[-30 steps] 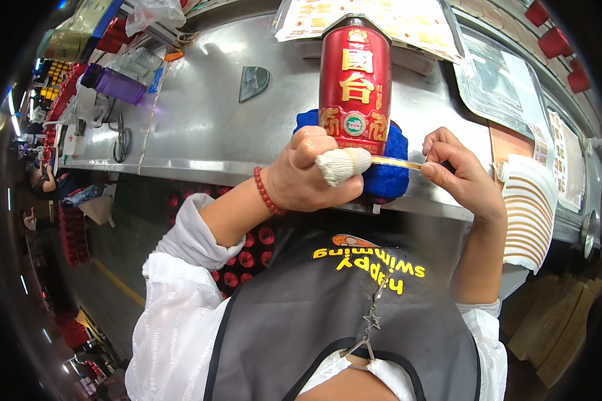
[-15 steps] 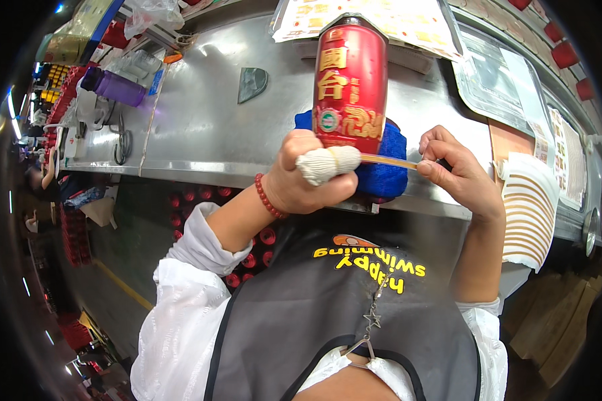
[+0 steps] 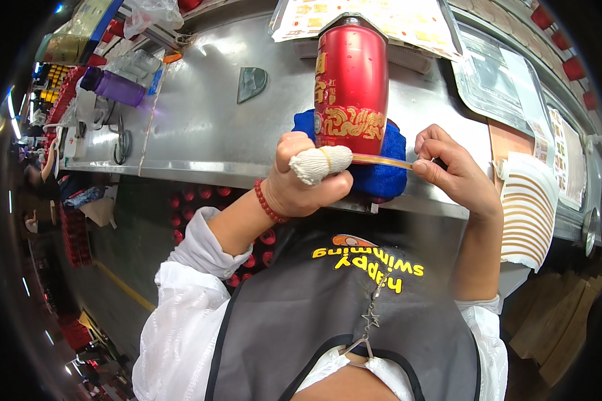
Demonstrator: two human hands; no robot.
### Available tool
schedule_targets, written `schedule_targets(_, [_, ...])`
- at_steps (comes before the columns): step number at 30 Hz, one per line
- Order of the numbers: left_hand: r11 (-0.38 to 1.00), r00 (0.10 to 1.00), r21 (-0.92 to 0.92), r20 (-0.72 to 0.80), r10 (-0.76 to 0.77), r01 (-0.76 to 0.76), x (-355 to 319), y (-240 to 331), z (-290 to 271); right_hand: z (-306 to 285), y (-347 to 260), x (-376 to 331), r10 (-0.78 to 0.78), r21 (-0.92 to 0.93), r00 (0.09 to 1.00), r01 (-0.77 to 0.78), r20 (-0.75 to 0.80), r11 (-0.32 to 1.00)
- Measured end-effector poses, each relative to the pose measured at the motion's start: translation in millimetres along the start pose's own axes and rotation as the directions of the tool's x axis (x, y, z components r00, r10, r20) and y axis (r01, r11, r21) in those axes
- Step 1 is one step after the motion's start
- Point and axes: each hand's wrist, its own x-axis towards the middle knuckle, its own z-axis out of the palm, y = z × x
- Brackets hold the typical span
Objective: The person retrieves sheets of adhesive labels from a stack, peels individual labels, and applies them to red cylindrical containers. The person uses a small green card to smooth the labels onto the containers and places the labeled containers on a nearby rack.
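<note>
A glossy red bottle (image 3: 352, 73) with gold lettering and a raised gold dragon rests on a blue cloth-covered support (image 3: 385, 164). My left hand (image 3: 299, 179) is closed at the bottle's near end, one digit wrapped in white knitted cloth (image 3: 321, 164) bound with a yellowish band. That wrapped digit presses beside the bottle's lower edge; the fingers behind are partly hidden. From there a thin gold strip (image 3: 386, 160) runs taut to my right hand (image 3: 453, 170), which pinches its free end between thumb and forefinger.
The metal table (image 3: 201, 107) carries a dark green flat piece (image 3: 252, 84). Printed decal sheets (image 3: 381, 23) lie behind the bottle. At right are a clear tray (image 3: 491, 80) and a white sheet with curved gold strips (image 3: 530, 214). Far left stands a purple bottle (image 3: 114, 87).
The red bottle has turned, so its lettering has moved left and the dragon shows more fully. Both hands have shifted slightly left, with the gold strip still stretched between them.
</note>
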Motion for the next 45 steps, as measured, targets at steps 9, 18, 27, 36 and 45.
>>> schedule_targets(9, [0.995,0.995,-0.013,-0.024,0.094,-0.094,7.9,-6.1,4.3,3.1,-0.8,2.2,0.008,0.008,1.000,-0.008,-0.015,1.000])
schedule_targets(18, [0.998,0.998,-0.014,0.004,0.063,-0.063,13.0,0.4,11.1,4.2,0.8,4.4,0.007,-0.026,1.000,-0.008,-0.018,1.000])
schedule_targets(27, [0.999,0.999,0.013,-0.013,0.036,-0.036,7.4,2.4,3.3,9.8,1.6,10.8,-0.075,-0.099,0.997,0.071,-0.033,0.993])
schedule_targets(36, [1.000,0.999,-0.022,0.053,0.003,-0.002,4.6,-0.3,0.9,13.6,-4.3,13.7,-0.038,-0.090,0.999,0.034,-0.038,0.995])
schedule_targets(45, [0.991,0.992,0.030,0.003,0.130,-0.130,17.8,-0.7,8.4,15.6,-3.1,15.1,-0.053,-0.128,0.997,0.046,-0.051,0.991])
